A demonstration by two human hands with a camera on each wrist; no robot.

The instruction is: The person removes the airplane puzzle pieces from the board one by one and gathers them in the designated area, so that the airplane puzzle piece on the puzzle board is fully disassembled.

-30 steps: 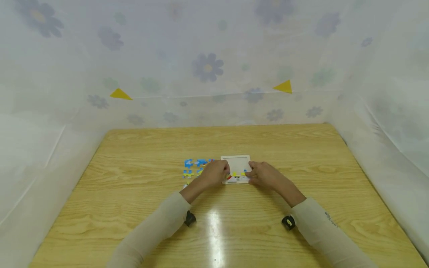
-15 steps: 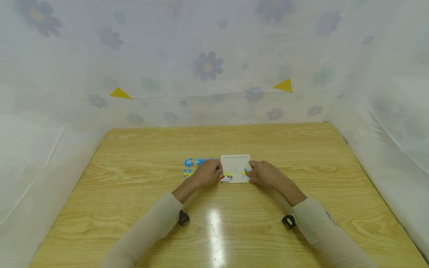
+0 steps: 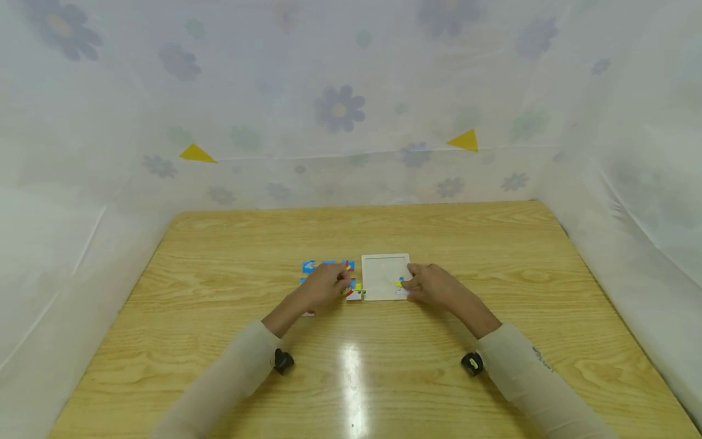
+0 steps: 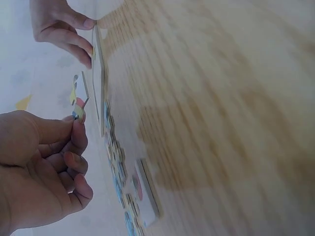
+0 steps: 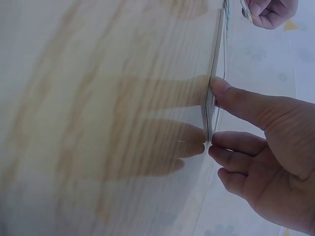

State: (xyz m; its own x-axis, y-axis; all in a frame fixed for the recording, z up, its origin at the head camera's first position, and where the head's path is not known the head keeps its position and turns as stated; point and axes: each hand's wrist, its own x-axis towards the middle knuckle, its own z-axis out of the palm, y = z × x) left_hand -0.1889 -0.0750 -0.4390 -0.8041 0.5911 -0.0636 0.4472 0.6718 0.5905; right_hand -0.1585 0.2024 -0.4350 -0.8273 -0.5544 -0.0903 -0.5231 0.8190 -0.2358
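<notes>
Thumb and forefinger of my left hand (image 3: 325, 286) pinch a strip of joined jigsaw pieces (image 4: 80, 93), white, yellow and red. In the head view the strip hangs just off the left edge of the pale square puzzle tray (image 3: 384, 266). At the tray's right side, my right hand (image 3: 437, 288) grips the edge between thumb and fingers, as the right wrist view (image 5: 275, 142) also has it. Inside the tray's near right corner lies a yellow, blue and white jigsaw piece (image 3: 400, 285), partly covered by the right fingers.
Several blue and yellow loose jigsaw pieces (image 3: 309, 266) lie on the wooden table (image 3: 230, 317) left of the tray, partly behind the left hand. A white piece with red (image 4: 145, 191) lies nearer the person. A flowered curtain (image 3: 340, 110) encloses the table.
The left hand has moved left, taking the joined strip out of the tray's near row and past its left edge. The right hand has stayed at the tray's right side.
</notes>
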